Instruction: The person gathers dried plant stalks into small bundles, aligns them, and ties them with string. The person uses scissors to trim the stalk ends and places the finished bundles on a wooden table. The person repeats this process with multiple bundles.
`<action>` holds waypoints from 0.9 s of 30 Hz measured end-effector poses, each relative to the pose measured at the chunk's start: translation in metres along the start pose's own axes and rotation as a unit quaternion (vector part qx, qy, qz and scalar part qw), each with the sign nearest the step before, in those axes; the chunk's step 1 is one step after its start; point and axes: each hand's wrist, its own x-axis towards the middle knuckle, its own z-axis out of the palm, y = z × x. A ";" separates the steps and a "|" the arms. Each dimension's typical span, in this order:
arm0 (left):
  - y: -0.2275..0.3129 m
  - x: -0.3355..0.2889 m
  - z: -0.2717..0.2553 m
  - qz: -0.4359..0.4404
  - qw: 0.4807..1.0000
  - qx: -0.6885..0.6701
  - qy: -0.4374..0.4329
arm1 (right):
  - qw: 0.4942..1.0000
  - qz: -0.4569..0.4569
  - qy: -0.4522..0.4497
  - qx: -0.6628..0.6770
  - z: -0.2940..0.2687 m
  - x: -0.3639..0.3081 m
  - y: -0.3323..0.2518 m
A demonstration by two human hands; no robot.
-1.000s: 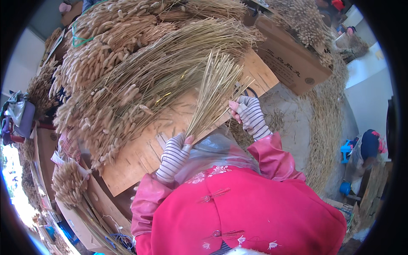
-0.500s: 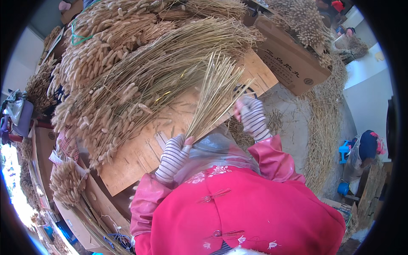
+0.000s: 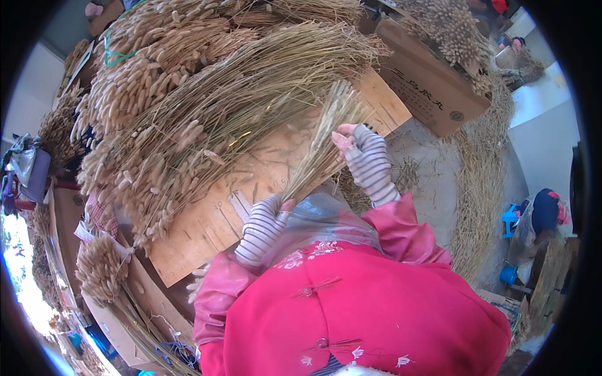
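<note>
A bunch of dried grass stems (image 3: 318, 149) slants up and away from my lap, its loose far ends fanned and blurred. My left hand (image 3: 262, 227), in a striped fingerless glove, is closed round its lower part. My right hand (image 3: 367, 156), gloved alike, is at the bunch's right side, thumb and fingertips apart and against or just beside the stems; contact is hard to tell. A few fluffy heads (image 3: 196, 283) show by my left sleeve. Beneath the bunch lies a wooden board (image 3: 182, 254), scattered with bits of stem.
A large heap of fluffy-headed dried grass (image 3: 207, 113) covers the board's far side. A cardboard box (image 3: 426, 81) stands at the far right, with loose straw (image 3: 480, 200) along the floor below it. Another tied bunch (image 3: 100, 269) leans at the left.
My right hand has moved up and left against the bunch, its fingers spreading. The stems' far ends have swung right and drawn closer together. My left hand keeps its hold.
</note>
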 end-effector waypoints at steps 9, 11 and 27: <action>0.002 -0.003 -0.001 -0.035 0.993 -0.110 -0.030 | 0.994 0.040 -0.104 0.000 0.001 0.003 0.004; 0.003 -0.002 -0.003 -0.078 0.982 -0.165 -0.044 | 0.983 0.056 -0.121 0.129 0.002 -0.003 0.002; 0.010 0.006 -0.010 -0.076 0.984 -0.161 -0.006 | 0.949 0.006 0.021 0.313 -0.062 0.006 -0.011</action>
